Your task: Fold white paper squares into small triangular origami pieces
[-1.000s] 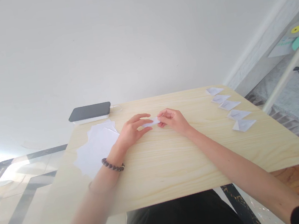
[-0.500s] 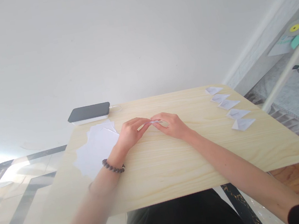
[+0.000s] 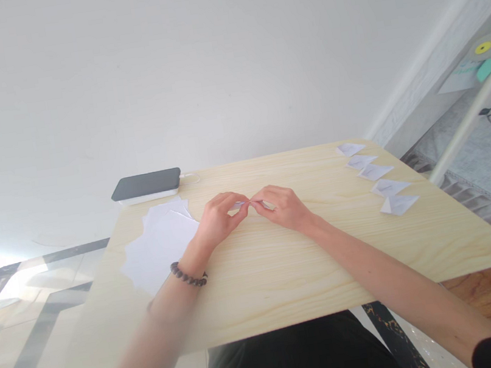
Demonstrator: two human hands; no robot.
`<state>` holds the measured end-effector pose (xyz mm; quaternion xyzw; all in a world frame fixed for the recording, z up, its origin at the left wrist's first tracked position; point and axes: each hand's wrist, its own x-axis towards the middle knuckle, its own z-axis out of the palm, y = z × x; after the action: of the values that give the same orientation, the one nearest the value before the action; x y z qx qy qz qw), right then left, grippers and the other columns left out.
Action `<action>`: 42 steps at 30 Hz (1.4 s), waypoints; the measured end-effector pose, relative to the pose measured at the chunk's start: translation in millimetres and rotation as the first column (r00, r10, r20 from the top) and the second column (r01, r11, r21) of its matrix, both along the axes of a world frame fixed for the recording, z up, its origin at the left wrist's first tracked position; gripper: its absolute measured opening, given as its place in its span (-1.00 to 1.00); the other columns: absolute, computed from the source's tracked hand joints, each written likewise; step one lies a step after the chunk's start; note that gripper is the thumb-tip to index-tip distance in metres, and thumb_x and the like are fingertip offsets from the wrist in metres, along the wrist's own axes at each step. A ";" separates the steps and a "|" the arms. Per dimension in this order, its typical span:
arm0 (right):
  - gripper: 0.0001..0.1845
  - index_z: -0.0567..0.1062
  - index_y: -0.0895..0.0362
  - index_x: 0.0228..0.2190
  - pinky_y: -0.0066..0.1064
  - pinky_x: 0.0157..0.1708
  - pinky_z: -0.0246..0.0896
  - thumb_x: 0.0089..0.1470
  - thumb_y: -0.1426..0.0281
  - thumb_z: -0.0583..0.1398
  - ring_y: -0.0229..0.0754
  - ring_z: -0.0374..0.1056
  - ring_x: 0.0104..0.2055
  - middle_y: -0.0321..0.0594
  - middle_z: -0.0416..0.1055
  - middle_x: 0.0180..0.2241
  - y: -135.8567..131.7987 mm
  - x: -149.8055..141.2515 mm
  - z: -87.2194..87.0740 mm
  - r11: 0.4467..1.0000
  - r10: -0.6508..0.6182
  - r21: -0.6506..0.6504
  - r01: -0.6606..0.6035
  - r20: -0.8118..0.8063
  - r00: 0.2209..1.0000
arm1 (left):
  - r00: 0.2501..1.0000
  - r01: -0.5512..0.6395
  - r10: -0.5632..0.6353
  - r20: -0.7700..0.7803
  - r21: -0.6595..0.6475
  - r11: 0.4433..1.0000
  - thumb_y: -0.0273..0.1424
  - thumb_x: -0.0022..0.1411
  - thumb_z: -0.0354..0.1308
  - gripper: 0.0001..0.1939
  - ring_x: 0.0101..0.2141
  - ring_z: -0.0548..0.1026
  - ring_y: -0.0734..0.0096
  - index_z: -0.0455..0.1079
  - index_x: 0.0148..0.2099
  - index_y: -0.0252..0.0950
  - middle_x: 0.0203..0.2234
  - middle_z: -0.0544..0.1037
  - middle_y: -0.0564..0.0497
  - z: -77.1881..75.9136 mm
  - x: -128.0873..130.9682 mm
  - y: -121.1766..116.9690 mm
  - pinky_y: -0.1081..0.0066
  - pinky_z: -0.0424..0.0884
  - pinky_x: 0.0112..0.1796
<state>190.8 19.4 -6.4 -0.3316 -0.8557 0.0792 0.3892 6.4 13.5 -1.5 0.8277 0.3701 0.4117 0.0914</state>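
Over the middle of the wooden table (image 3: 262,292), my left hand (image 3: 220,217) and my right hand (image 3: 283,206) meet at their fingertips. Both pinch one small piece of folded white paper (image 3: 240,205) between thumb and fingers. Most of that paper is hidden by the fingers, so its shape cannot be made out. Left of my left hand lies a loose spread of white paper sheets (image 3: 157,246). A dark beaded bracelet (image 3: 188,275) circles my left wrist.
Several folded white paper boats (image 3: 396,204) stand in a line along the table's right side. A dark phone (image 3: 146,184) rests on a white block at the back left, with a white cable beside it. The wall (image 3: 227,63) rises behind the table.
My fingertips have drawn closer together on the folded paper, and less of it shows between them. My left hand has turned slightly. The sheets, boats and phone have stayed put.
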 end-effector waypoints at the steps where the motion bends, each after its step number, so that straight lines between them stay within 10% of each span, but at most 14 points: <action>1: -0.82 0.43 0.11 -0.39 -0.42 -0.30 0.19 0.07 0.40 0.02 -0.25 0.31 -0.35 -0.23 0.42 -0.43 0.5 0.5 0.6 1.000 0.004 0.003 -0.004 0.004 1.000 | 1.000 -0.005 0.005 0.003 -0.018 1.000 -0.38 0.13 0.04 -0.85 -0.36 0.45 0.44 0.40 -0.28 -0.28 -0.40 0.52 -0.01 -0.1 -0.4 0.2 0.43 0.35 -0.27; 21: -0.82 0.41 0.11 -0.36 -0.42 -0.28 0.18 0.10 0.39 0.01 -0.25 0.31 -0.31 -0.23 0.42 -0.38 5.0 5.8 3.0 0.999 0.031 -0.016 -0.031 0.036 0.999 | 0.991 -0.101 0.121 0.053 -0.287 0.953 -0.30 0.10 0.07 -0.79 -0.52 0.46 0.50 0.49 -0.33 -0.26 -0.38 0.57 0.06 6.4 -2.4 -2.6 0.56 0.30 -0.57; 27: -0.81 0.42 0.13 -0.35 -0.44 -0.29 0.17 0.11 0.37 0.02 -0.27 0.30 -0.33 -0.22 0.43 -0.38 6.2 8.3 -1.2 0.998 0.050 -0.038 -0.049 0.020 0.999 | 0.994 -0.070 0.099 0.054 -0.385 0.920 -0.22 0.12 0.05 -0.73 -0.30 0.49 0.40 0.46 -0.26 -0.26 -0.33 0.56 0.04 2.2 -6.0 0.3 0.52 0.35 -0.32; 42: -0.81 0.38 0.14 -0.44 -0.50 -0.38 0.11 0.10 0.33 0.04 -0.33 0.24 -0.44 -0.27 0.39 -0.46 9.7 10.1 -4.7 0.984 -0.038 -0.175 0.036 -0.005 0.999 | 0.994 -0.104 0.091 -0.054 -0.318 0.942 -0.26 0.14 0.01 -0.78 -0.43 0.45 0.51 0.38 -0.29 -0.27 -0.45 0.53 0.09 -1.8 -6.9 3.8 0.55 0.30 -0.35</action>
<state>200.9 29.1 -11.1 -0.3799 -0.8375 0.1480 0.3639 -0.6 17.2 -3.3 0.7904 0.4744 0.3339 0.1968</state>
